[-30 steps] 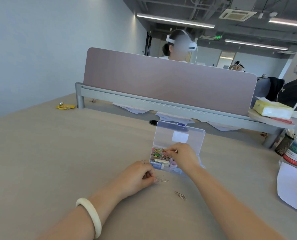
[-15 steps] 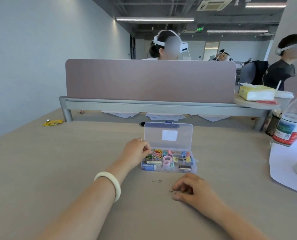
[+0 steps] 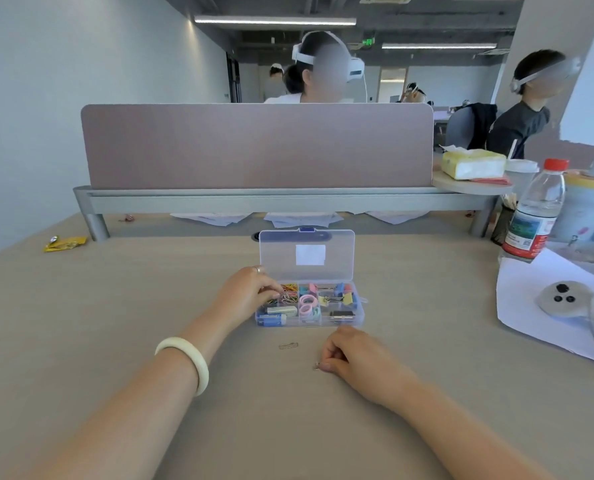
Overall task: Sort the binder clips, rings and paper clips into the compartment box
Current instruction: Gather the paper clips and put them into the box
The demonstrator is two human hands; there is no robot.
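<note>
The clear compartment box (image 3: 358,315) sits mid-table with its lid (image 3: 306,254) standing open. It holds coloured paper clips at the left, pastel rings in the middle and binder clips at the right. My left hand (image 3: 250,294) rests at the box's left end, fingertips bunched over the paper clip compartment; what they hold is hidden. My right hand (image 3: 352,353) lies on the table in front of the box, thumb and finger pinched on a paper clip (image 3: 317,366). Another loose paper clip (image 3: 288,346) lies between my hands.
A water bottle (image 3: 534,209), a white paper sheet (image 3: 531,306) and a round grey object (image 3: 562,299) are at the right. A desk divider (image 3: 257,147) stands behind the box, with people beyond it. A yellow wrapper (image 3: 65,243) lies far left.
My left hand went from the table up to the box's left compartment. My right hand left the box and came down onto a paper clip on the table.
</note>
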